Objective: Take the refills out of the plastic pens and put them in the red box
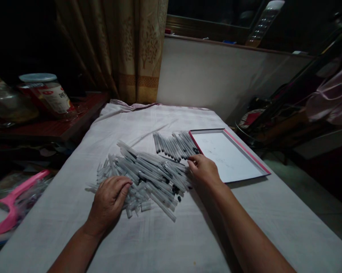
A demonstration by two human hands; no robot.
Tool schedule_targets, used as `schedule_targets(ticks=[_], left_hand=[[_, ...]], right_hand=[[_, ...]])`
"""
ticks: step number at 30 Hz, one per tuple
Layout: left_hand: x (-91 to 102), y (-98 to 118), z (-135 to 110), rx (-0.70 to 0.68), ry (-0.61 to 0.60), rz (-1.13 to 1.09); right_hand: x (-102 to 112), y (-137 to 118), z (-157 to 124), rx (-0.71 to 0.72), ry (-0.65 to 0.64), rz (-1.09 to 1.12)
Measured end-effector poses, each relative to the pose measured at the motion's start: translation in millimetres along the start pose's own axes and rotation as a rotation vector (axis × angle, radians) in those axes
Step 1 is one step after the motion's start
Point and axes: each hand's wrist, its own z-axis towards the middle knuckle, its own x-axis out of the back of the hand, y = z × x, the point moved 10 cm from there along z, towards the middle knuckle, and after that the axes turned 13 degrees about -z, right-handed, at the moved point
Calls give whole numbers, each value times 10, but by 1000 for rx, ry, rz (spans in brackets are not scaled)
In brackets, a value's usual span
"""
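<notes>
A loose pile of clear pen barrels [156, 170] lies on the cloth-covered table. Clear pen caps [138, 197] spread along its near left side, with small black plugs [175, 189] at its right. My left hand [110, 199] rests on the pile's left edge, fingers curled with thumb against them; whatever they hold is hidden. Beyond the pile, several pens with black ends [175, 146] lie side by side in a row. My right hand [205, 168] pinches at the row's near right end, beside the pile; what sits between its fingertips is too small to make out.
A shallow white tray [230, 153] with red and pink edges sits right of the row. On the left, a dark red cabinet [82, 113] bears jars [50, 94], and a pink-handled item [14, 201] lies below. Curtain [137, 49] and wall stand behind the table.
</notes>
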Motion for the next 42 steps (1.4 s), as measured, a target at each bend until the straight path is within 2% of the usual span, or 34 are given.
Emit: schedule_targets(ticks=[3, 6, 9, 13, 18, 20, 22, 24, 26, 28, 30, 32, 35, 38, 42], left_hand=[[38, -20, 3, -7, 27, -6], [65, -11, 0, -20, 56, -15], [37, -15, -8, -13, 48, -21], [4, -32, -13, 12, 30, -25], [18, -13, -6, 5, 28, -30], [19, -7, -7, 0, 26, -22], [12, 7, -9, -5, 20, -10], [3, 54, -6, -23, 11, 8], [7, 128, 3, -41, 16, 33], [30, 206, 15, -46, 43, 68], [52, 296, 21, -64, 76, 109], [32, 389, 20, -105, 73, 138], [-72, 486, 8, -164, -12, 108], [-142, 521, 5, -172, -84, 39], [-154, 522, 14, -150, -94, 19]], right_hand=[[-46, 117, 160, -68, -146, -178], [-111, 189, 145, -102, -197, -216], [-180, 206, 71, -110, -218, -227], [-175, 235, 40, -140, -184, -211], [-88, 340, 9, -201, -67, -170], [-14, 416, -56, -243, 43, -99], [113, 493, -173, -276, 231, 81], [220, 541, -334, -272, 419, 369], [217, 508, -466, -238, 479, 691], [122, 346, -545, -195, 399, 986], [-6, 65, -604, -136, 233, 1194], [-122, -224, -670, -83, 74, 1320], [-273, -507, -744, -49, -83, 1410], [-405, -589, -774, -82, -163, 1483], [-592, -581, -811, -202, -268, 1609]])
